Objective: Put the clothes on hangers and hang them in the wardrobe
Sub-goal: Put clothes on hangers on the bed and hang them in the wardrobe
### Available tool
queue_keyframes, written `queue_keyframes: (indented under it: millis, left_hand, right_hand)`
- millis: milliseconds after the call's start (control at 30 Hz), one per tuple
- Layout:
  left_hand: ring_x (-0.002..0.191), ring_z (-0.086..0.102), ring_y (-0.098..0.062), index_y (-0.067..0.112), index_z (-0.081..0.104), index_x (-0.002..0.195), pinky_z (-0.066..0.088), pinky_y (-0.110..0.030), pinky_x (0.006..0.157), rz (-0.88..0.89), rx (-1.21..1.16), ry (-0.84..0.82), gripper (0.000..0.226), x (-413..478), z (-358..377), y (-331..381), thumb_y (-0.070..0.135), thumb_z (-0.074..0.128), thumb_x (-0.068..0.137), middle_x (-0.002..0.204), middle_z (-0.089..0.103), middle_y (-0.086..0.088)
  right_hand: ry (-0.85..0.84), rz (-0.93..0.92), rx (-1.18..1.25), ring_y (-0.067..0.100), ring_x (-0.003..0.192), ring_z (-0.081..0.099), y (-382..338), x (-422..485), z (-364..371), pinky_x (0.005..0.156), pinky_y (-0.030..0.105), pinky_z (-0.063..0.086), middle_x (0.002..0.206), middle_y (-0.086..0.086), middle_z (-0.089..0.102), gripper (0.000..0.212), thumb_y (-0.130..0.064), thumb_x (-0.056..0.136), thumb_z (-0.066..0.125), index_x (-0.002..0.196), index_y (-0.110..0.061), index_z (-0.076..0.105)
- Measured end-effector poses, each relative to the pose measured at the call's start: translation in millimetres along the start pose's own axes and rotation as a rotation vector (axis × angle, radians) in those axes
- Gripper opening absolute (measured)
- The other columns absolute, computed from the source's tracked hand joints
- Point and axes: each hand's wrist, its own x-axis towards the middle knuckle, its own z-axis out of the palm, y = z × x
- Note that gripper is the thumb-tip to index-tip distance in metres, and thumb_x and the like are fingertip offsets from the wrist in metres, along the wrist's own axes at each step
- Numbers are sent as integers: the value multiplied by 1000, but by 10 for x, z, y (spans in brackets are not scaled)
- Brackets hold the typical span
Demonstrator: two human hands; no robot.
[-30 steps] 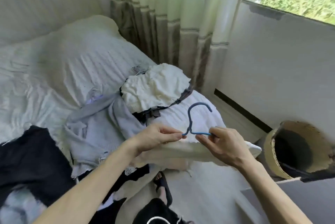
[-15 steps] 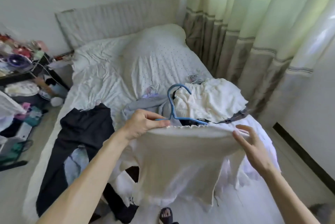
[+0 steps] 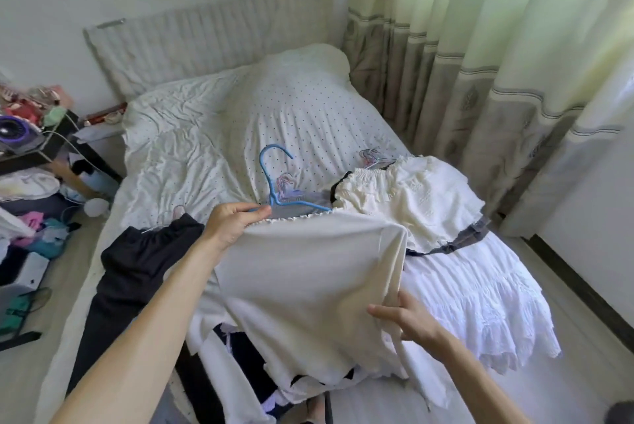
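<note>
Black garment (image 3: 137, 269) sprawls at eight o'clock on the bed (image 3: 206, 149). Left hand (image 3: 233, 221) pinches the blue hanger (image 3: 271, 183) together with the frilled neckline of the cream top (image 3: 308, 279), hook standing at twelve. The top drapes down over the bed's foot. Right hand (image 3: 408, 317) is at its four o'clock edge, fingers loosely spread; gripping or just touching, can't tell. White ruffled clothes (image 3: 411, 197) lie at three.

Left hand (image 3: 233, 223) pinches blue hanger (image 3: 274, 183) and top edge of cream garment (image 3: 308, 272) over bed (image 3: 192, 156); right hand (image 3: 408, 317) touches the garment's side, fingers straight.
</note>
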Motion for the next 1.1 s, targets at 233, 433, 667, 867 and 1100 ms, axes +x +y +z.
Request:
queue_keyframes:
  millis: [233,433,667,867,1100]
  left_hand:
    - [80,63,-5,20,79,89,43,-17,77,-68,-11,6,14,1575,-301,-314,30,82,80,81,74,8]
    - [75,57,-16,25,71,89,40,-27,67,-16,260,-32,15,2819,-359,-656,40,69,91,79,63,2]
    - [101,64,-25,22,72,111,42,-28,79,-6,451,-80,26,4151,-335,-1186,41,59,98,105,72,-5]
    - [89,60,-33,27,72,111,42,-34,69,50,623,-191,24,4919,-16,-1783,35,51,102,81,59,-6]
    - [124,47,-35,32,58,130,43,-46,94,-11,940,-251,32,5339,331,-2433,33,39,104,127,53,-13]
  right_hand:
    - [89,94,-37,21,94,73,-487,1401,510,74,33,57,102,6,75,31,-15,81,74,110,-21,66]
    - [245,205,-284,22,87,66,-820,2551,679,73,36,53,91,-1,69,22,-13,80,55,97,-25,59]
    - [223,319,-540,29,94,61,-733,3433,701,85,40,51,103,5,62,35,-15,88,48,122,-12,51]
    - [240,419,-692,31,89,57,-319,4012,732,75,32,45,112,12,62,38,-16,97,38,135,-12,42]
    - [43,431,-915,39,116,56,264,4143,733,81,34,41,164,3,6,81,-34,85,61,151,-21,15]
